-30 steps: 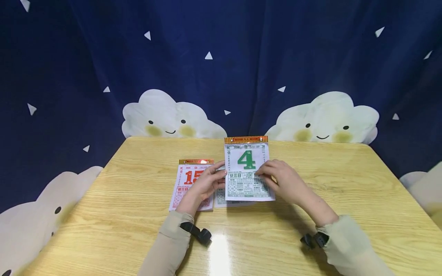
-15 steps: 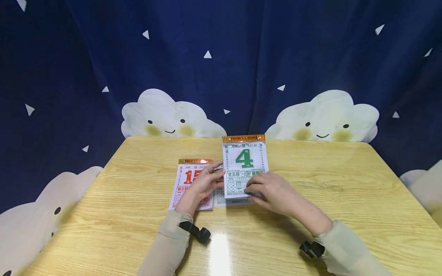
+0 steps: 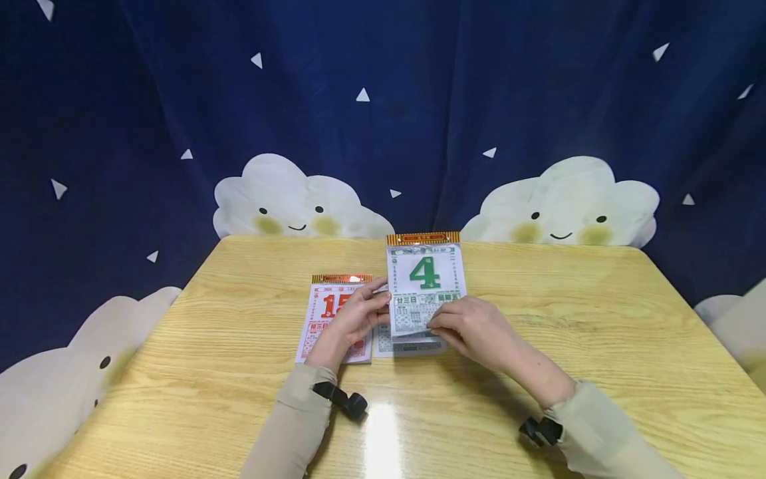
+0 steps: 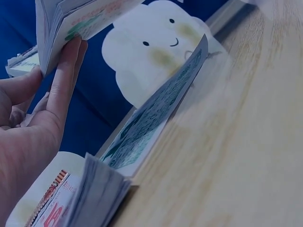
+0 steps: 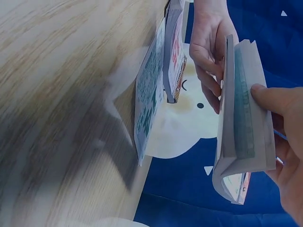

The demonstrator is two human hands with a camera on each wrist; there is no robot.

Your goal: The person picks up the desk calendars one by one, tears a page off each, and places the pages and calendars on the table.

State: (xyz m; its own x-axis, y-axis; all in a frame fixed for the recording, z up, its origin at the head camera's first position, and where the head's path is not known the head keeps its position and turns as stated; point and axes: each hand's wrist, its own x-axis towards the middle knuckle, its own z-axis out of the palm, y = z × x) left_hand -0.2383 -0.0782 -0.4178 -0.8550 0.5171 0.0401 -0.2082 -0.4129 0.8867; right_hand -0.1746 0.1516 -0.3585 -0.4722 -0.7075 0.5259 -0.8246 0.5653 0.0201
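A tear-off calendar (image 3: 425,273) with a large green 4 is held up over the table. My left hand (image 3: 353,319) grips its left edge, thumb in front and fingers behind, as the left wrist view shows. At the lower right corner my right hand (image 3: 479,332) pinches some pages and bends them up. The right wrist view shows a gap in the pad (image 5: 227,104), with green print inside and my right thumb (image 5: 267,97) on the lifted pages. Below the calendar a green-printed sheet (image 4: 156,113) lies on the table, partly hidden in the head view.
A second calendar (image 3: 323,309) with a red 15 lies left of the sheet, partly covered by my left forearm. The wooden table (image 3: 598,319) reaches back to a dark blue curtain (image 3: 419,120) with smiling clouds. A black camera (image 3: 356,406) sits on my left wrist.
My right hand has moved down and left from the page's right side to the pad's lower edge, where pages now lift apart. My left hand keeps its grip.
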